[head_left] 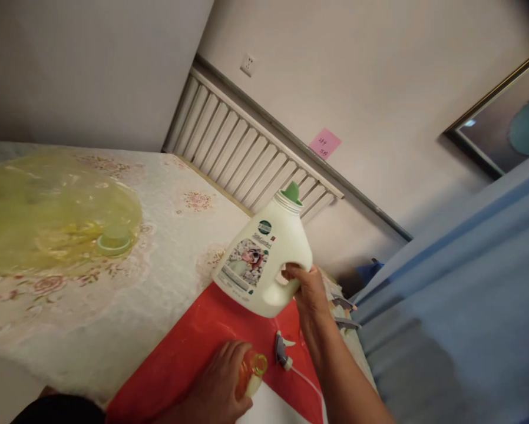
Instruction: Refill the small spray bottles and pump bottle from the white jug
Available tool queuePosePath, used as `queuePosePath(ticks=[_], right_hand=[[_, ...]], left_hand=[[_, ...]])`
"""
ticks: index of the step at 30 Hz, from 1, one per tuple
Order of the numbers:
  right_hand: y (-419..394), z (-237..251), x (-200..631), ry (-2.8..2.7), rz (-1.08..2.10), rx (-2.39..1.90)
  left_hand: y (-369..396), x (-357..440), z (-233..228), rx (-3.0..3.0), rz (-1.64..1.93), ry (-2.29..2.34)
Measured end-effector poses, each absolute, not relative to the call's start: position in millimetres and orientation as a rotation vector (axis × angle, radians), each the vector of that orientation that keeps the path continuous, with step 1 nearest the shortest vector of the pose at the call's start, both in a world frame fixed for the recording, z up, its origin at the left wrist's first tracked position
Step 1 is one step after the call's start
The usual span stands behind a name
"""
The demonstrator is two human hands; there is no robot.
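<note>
A yellow-green lidded container [61,218] lies far left on the desk [167,277]. The left hand [218,383] clasps a small orange bottle [252,371] (contents unclear) on the red mat [194,347], a spray nozzle [283,350] just beside it. The right hand [306,288] grasps the white detergent jug [264,259] by its handle, tilted above the mat.

A large translucent yellow container [48,212] with a pale green cap [113,240] lies on its side on the floral-patterned bench [176,259], beside a red mat [189,359]. Behind it, a white slatted radiator cover [242,159] runs along the wall beneath a white wall socket [247,65] and a pink sticky note [325,143]. A blue curtain [459,294] fills the right side, below a dark-framed picture [503,123].
</note>
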State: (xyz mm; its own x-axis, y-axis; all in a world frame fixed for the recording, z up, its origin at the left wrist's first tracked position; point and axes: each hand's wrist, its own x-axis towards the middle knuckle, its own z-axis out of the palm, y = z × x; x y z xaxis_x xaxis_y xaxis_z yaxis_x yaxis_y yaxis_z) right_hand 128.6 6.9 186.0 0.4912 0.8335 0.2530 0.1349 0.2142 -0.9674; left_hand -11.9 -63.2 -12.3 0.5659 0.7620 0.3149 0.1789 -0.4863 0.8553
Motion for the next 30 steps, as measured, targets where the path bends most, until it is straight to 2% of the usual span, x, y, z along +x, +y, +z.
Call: queuePosePath(ticks=[6,11,22,30], right_hand=[[-40,234,164,-0.939,0.522,-1.413],[-96,251,190,-0.924,0.522,-1.574],[-204,246,223,-0.989,0.622,-1.94],[-240,232,224,-1.105,0.757,-2.065]], left_hand=[[-63,-12,-8,1.975,0.944,0.763],[-60,-9,-15,1.958,0.963,0.733],[-51,-11,-23,1.98,0.933,0.648],[-44,-21,11,1.89,0.66,0.598]])
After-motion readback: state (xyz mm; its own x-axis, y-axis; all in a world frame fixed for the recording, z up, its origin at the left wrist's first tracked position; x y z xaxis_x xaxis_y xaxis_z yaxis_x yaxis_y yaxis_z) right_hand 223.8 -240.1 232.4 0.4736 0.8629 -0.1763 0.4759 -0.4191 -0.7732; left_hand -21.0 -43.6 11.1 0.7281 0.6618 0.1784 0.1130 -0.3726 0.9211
